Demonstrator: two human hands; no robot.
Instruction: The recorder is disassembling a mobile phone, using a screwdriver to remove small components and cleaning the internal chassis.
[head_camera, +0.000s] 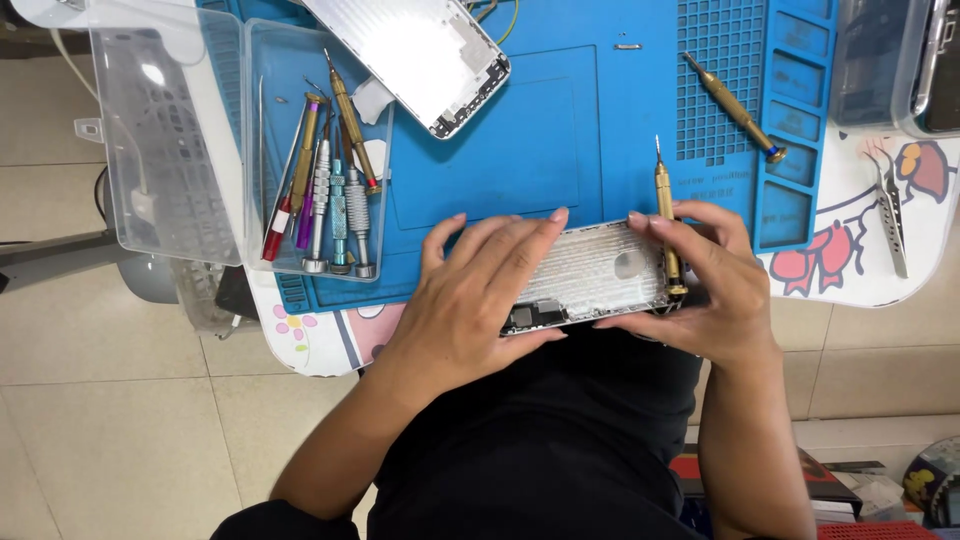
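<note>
Holding: both hands hold one flat silver phone part (595, 272) at the near edge of the blue work mat (560, 130), just above the person's dark lap.
Left hand: the left hand (470, 310) lies over the left end of the phone part. Its fingers are spread flat on top, and the thumb tucks under the near edge. It grips the part.
Right hand: the right hand (715, 285) wraps round the right end of the phone part. The fingertips press on the top edge. It also pins a gold screwdriver (667, 215) against that end.
Gold screwdriver: it stands almost straight up and down in the picture, with the thin tip pointing away from the person.
Phone part: it is long and flat and tilts a little, with the right end higher. The top looks shiny and has pale stripes. A dark bit shows at the near left corner.
Tool box: a clear plastic tray (375, 150) sits on the left of the mat, well apart from the hands. It holds many small screwdrivers (330, 200) in red, purple, blue, silver and gold.
Other things: a white phone back cover (420, 50) lies at the top of the mat. A second gold screwdriver (733, 107) lies on the mat's grid side. Metal tweezers (890, 210) lie on the table at the right.
</note>
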